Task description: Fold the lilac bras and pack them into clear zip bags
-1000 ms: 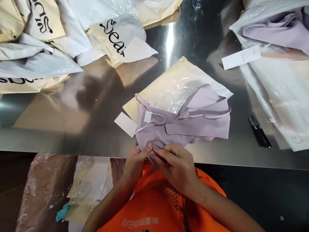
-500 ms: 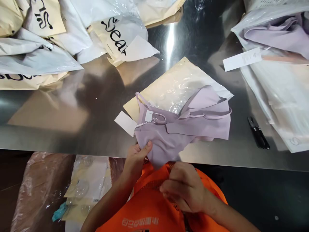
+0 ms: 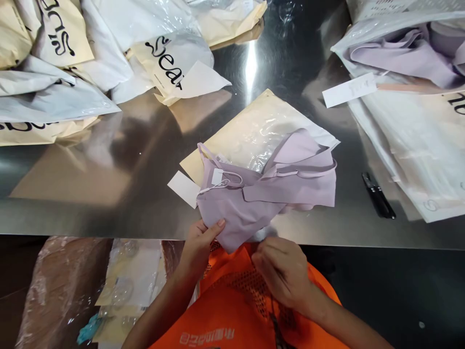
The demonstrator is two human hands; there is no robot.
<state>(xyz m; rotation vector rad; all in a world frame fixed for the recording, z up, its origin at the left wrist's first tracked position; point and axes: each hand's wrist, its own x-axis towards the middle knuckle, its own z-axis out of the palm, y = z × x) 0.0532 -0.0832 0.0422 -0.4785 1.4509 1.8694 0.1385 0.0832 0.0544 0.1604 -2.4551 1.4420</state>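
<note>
A lilac bra (image 3: 290,189) with thin straps lies across a plastic bag (image 3: 247,131) at the table's front edge. Its near cup hangs a little over the edge, pinched between the thumb and fingers of my left hand (image 3: 199,245). A white hang tag (image 3: 183,189) on a looped cord sticks out at the bra's left side. My right hand (image 3: 283,271) is closed, close to my orange vest (image 3: 218,310) and just below the table edge. Whatever its curled fingers may hold is hidden.
Several printed bags (image 3: 170,68) are piled at the back left of the metal table (image 3: 83,194). Black-handled snips (image 3: 378,196) lie on the right, beside stacked clear bags (image 3: 417,150) with another lilac garment (image 3: 407,53) on top. Below the table are plastic-wrapped things (image 3: 131,276).
My right hand has moved slightly up and right, still closed. My left hand keeps its pinch on the bra. The whole view has shifted slightly.
</note>
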